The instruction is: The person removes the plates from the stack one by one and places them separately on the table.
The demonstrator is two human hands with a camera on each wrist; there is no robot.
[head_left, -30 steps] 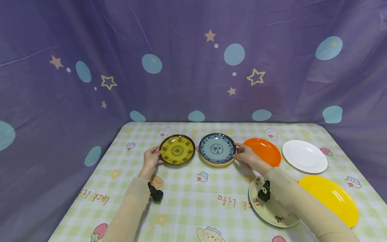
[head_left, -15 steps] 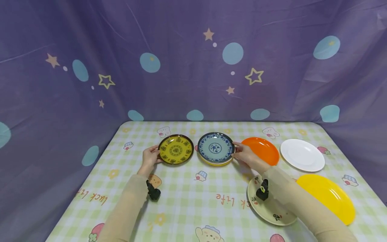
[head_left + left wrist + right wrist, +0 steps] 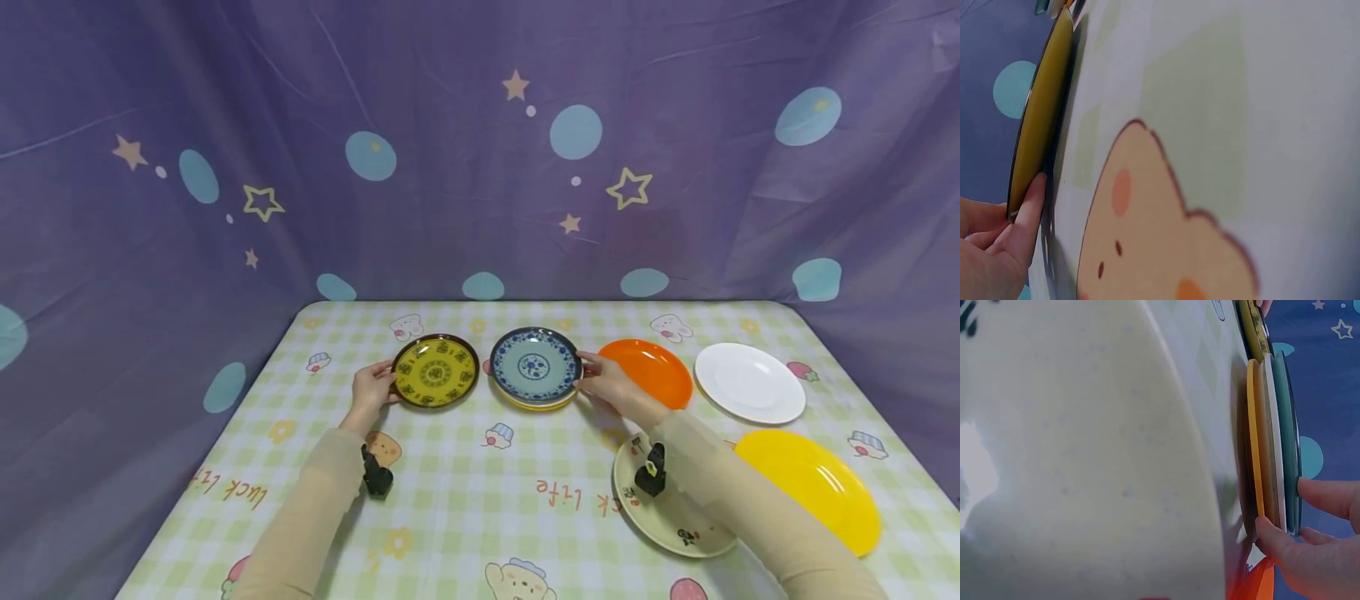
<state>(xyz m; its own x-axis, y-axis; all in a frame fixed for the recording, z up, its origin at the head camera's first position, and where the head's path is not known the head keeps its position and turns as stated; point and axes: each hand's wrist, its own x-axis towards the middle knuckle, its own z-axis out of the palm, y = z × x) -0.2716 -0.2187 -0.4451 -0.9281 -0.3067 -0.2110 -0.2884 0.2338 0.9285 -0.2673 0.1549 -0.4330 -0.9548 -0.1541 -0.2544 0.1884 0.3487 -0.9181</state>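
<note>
Your forearms (image 3: 318, 500) extend forward. Below head-frame centre, your left hand (image 3: 372, 390) pinches the glossy, dark-rimmed, patterned yellow plate (image 3: 436, 372); the grip of your right hand (image 3: 606, 383) holds a stack of round plates (image 3: 1270, 450), blue floral plate (image 3: 536, 367) uppermost.

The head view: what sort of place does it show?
Probably a staged tabletop setup: a purple star-printed fabric backdrop hangs behind a green-and-white checked tablecloth, and black wrist-worn devices suggest recording.
</note>
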